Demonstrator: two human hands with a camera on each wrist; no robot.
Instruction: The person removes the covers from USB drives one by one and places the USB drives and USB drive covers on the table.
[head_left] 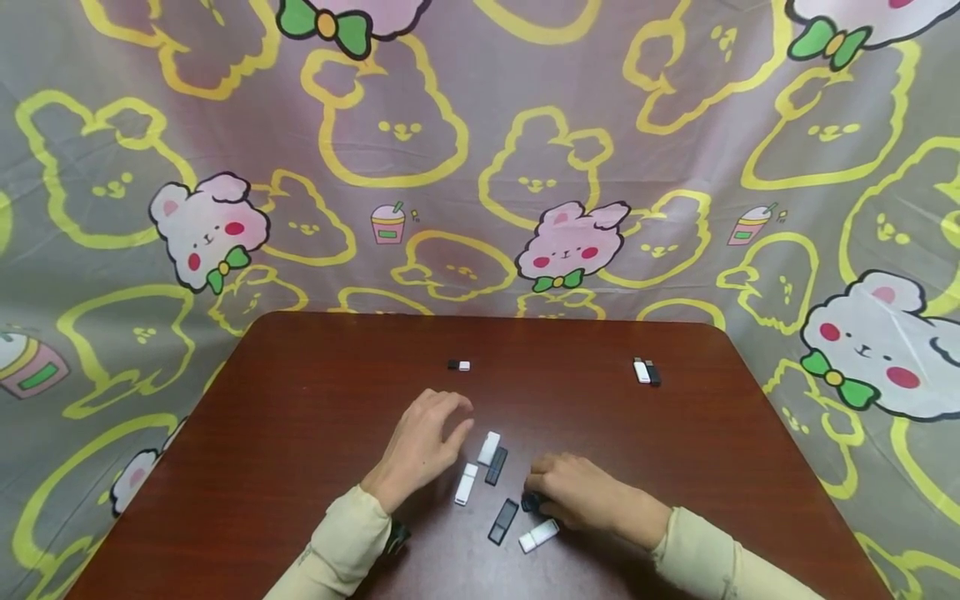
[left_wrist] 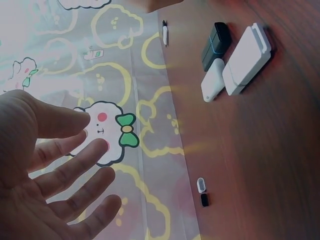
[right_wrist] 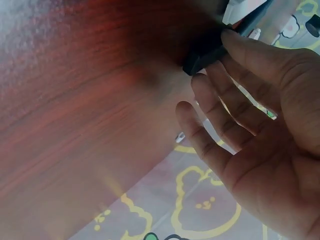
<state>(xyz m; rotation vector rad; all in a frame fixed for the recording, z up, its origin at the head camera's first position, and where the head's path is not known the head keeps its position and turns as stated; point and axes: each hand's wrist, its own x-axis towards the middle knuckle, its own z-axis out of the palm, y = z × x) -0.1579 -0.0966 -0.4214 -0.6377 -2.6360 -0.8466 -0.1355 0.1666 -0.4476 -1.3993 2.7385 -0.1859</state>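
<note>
On the brown table (head_left: pixel 315 417) before me, a patterned cloth (head_left: pixel 480 50) hangs behind the far edge. Near this edge, around the middle, lie a small black piece (head_left: pixel 453 365) and a small white piece (head_left: pixel 465 366), side by side. Farther to my right there is another pair, a white stick with metal plug (head_left: pixel 642 372) and a black stick with metal plug (head_left: pixel 654 374).

Between my hands I see a broad white stick (head_left: pixel 489 448) with a slim black stick (head_left: pixel 497 466) just beside it, and a narrow white stick (head_left: pixel 466 485) nearer to me. Closer to my body lie a dark grey stick (head_left: pixel 503 522) and a tilted white stick (head_left: pixel 539 536); this last one is just beside my right hand (head_left: pixel 577 492).

With this right hand I pinch a black piece (right_wrist: pixel 202 56) between thumb and fingers, low over the table. From the head my fingers cover most of it, so its full shape I cannot tell. My left hand (head_left: pixel 423 442) is relaxed, with the fingers spread and slightly bent, and it holds nothing; the narrow white stick and broad white stick are near it.
</note>
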